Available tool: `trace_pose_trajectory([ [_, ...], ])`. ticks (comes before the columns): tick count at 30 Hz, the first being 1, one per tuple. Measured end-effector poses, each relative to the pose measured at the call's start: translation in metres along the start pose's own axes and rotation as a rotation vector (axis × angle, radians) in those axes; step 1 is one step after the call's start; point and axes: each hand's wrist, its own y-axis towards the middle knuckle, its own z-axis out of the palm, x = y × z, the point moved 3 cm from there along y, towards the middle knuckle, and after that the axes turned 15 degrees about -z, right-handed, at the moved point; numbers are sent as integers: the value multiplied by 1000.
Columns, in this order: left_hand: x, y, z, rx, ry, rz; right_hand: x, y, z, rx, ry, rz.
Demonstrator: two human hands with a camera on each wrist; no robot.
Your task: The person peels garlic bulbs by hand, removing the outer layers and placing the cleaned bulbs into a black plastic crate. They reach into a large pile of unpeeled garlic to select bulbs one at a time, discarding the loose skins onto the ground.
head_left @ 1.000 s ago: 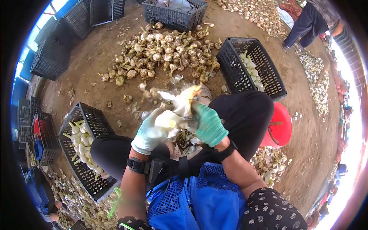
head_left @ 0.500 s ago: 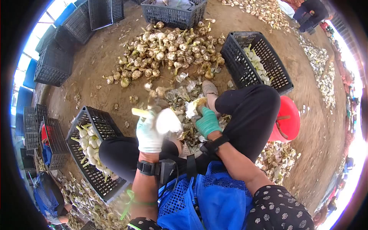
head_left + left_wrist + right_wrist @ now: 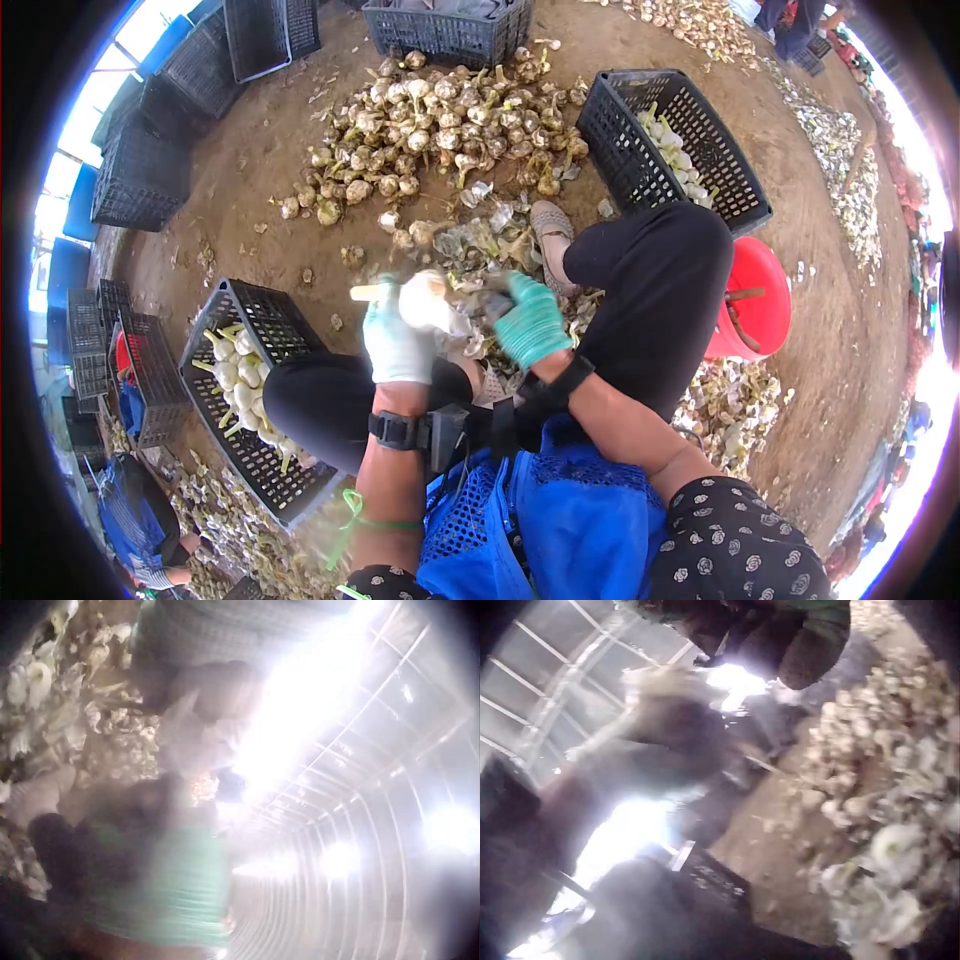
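Note:
A pale garlic bulb (image 3: pixel 424 300) with its cut stem (image 3: pixel 370 293) pointing left is in my left hand (image 3: pixel 396 335), its gloved fingers curled round it. Loose white skin hangs at the bulb's lower right. My right hand (image 3: pixel 534 322), in a green glove with dark fingertips, is just to the right of the bulb, apart from it. Its thumb and fingers are parted, with nothing visible between them. In the right wrist view the right fingers (image 3: pixel 810 652) show at the top, and the left hand (image 3: pixel 660 742) is blurred. The left wrist view is also blurred.
Peeled skins (image 3: pixel 485 245) lie between my feet, before a heap of unpeeled garlic (image 3: pixel 440 130). Black crates with clean bulbs stand left (image 3: pixel 262 385) and right (image 3: pixel 690 140). A red bucket (image 3: pixel 765 300) is beside my right knee. Another person (image 3: pixel 140 510) sits at lower left.
The hands were together at the bulb, then drew apart, the right one pulling skin away to the right. That skin has left the right hand, which has come back towards the bulb.

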Motion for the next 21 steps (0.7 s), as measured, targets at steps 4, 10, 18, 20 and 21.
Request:
trace_pose_trajectory([
  [4,-28,-3,-3,107,-266,-49,-19,-3,-2,-4,181,198],
  [10,-13,-2,14,38,-290,-81,45,10,7,257,-268,-83],
  [18,-28,-6,5,146,-631,-253,-32,-8,3,182,-28,441],
  [20,-25,-2,-7,242,-523,-216,-20,-10,7,197,315,504],
  [21,-23,-3,-7,339,-561,-295,7,0,1,235,85,209],
])
